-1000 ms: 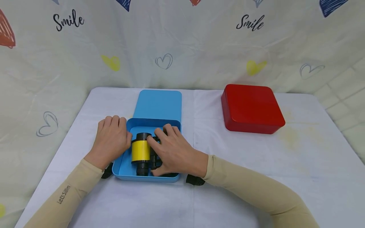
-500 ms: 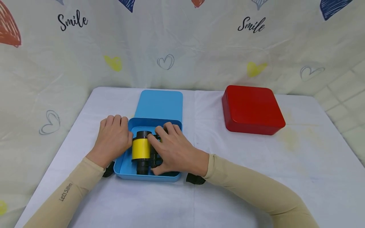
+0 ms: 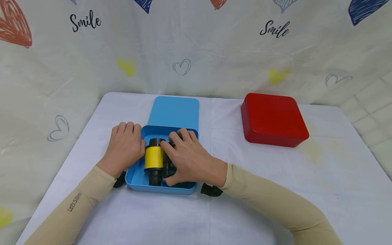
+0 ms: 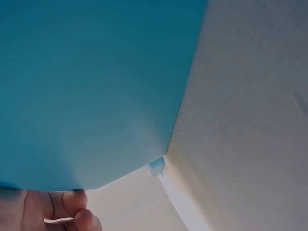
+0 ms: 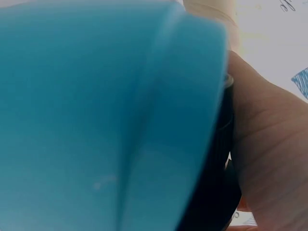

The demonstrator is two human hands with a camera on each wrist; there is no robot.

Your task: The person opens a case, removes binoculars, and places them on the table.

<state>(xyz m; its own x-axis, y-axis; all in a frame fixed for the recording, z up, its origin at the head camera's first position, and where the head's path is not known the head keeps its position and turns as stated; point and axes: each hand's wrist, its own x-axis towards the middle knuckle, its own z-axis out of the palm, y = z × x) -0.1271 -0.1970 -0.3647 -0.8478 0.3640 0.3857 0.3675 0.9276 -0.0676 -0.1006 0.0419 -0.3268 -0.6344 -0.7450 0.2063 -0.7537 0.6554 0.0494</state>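
Observation:
A blue box (image 3: 160, 189) stands open left of the table's middle. Inside it lie binoculars (image 3: 154, 158) with a yellow barrel and black ends. My left hand (image 3: 126, 146) grips the box's left wall; in the left wrist view, its curled fingertips show at the edge of the blue wall (image 4: 96, 96). From the right, my right hand (image 3: 191, 161) reaches over the wall and holds the binoculars' other barrel, which it mostly hides. A blurred blue wall (image 5: 96, 120) fills much of the right wrist view, with the dark binoculars behind it.
The box's blue lid (image 3: 174, 110) lies just behind it. A closed red box (image 3: 275, 119) sits at the back right of the white-covered table (image 3: 260, 217). A printed curtain (image 3: 220, 44) hangs along the table's far edge.
The whole head view has shifted slightly, with the boxes now a little further right. Both hands keep their grips, and the binoculars stay inside the blue box.

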